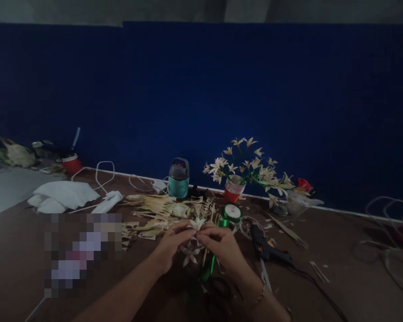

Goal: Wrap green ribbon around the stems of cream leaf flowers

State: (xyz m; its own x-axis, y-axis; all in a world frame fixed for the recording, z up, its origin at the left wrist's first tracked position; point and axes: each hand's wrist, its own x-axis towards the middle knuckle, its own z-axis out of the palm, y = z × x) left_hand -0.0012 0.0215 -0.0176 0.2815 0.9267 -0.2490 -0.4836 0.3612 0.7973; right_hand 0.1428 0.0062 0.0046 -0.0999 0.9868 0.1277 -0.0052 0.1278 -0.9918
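Observation:
Between the fingertips of my left hand (173,241) and my right hand (218,243) is a pale handmade flower (197,223) with pointed petals. Both hands are closed in a pinch around its base. A second pale flower (190,253) shows just below them. Beneath my right hand stands a shiny green roll (208,268), partly covered by the hand. A green spool with a white top (233,212) sits just beyond my fingers. Dried husk strips (154,203) lie scattered past my left hand. To the right of my right hand rests a black glue gun (270,250).
Against the blue wall stand a red cup of pale flowers (235,190) and a teal lidded container (179,185). A white cloth (65,194) and another red cup (71,164) are at left. Scissors (220,286) lie near me. The glue gun's cord (322,293) runs right.

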